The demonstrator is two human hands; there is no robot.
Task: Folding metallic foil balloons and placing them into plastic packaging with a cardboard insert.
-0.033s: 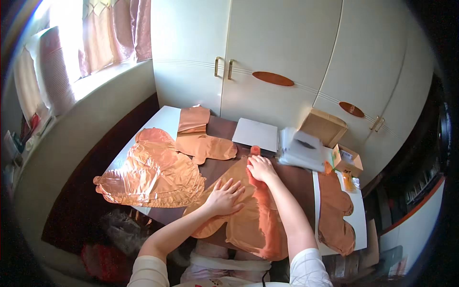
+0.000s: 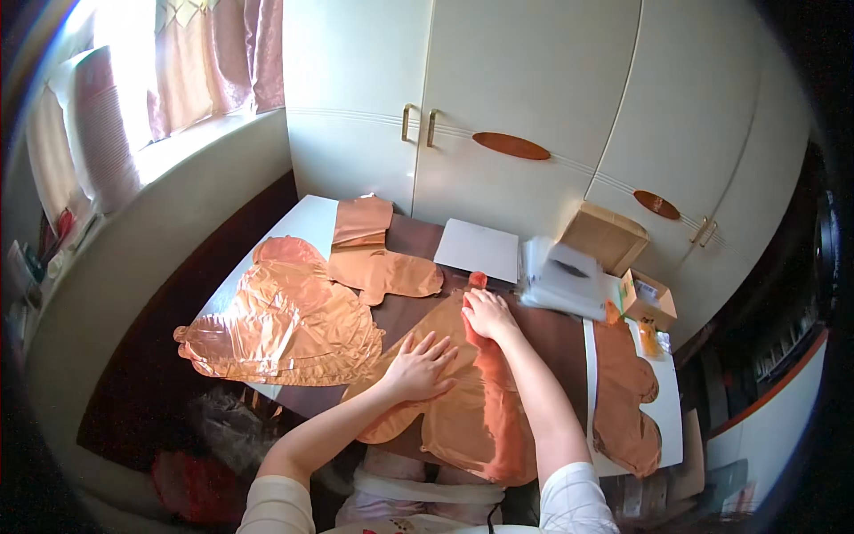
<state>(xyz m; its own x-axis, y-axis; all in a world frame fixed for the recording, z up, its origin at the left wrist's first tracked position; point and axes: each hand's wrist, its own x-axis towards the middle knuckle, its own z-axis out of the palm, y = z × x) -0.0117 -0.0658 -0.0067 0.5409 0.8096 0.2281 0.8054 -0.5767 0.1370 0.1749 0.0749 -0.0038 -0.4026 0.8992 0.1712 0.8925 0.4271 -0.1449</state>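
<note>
A flat, deflated copper-coloured foil balloon (image 2: 458, 423) lies on the table in front of me. Along its right side runs a redder strip (image 2: 498, 400), folded over or differently coloured; I cannot tell which. My left hand (image 2: 418, 367) rests palm down on the foil's middle, fingers spread, holding nothing. At the far end my right hand (image 2: 487, 313) lies on the red strip, fingers stretched out, just short of a small round tab (image 2: 479, 279). To the left is a stack of shiny, crinkled foil balloons (image 2: 294, 334), with flatter foil shapes (image 2: 387, 271) behind it.
On the right, more foil balloons (image 2: 623, 392) lie on a white board (image 2: 672, 432). Behind them stand a small open box (image 2: 648, 298), a brown carton (image 2: 605, 236) and clear plastic bags (image 2: 562, 280). A white sheet (image 2: 478, 249) lies at the back, before white cupboards (image 2: 525, 80).
</note>
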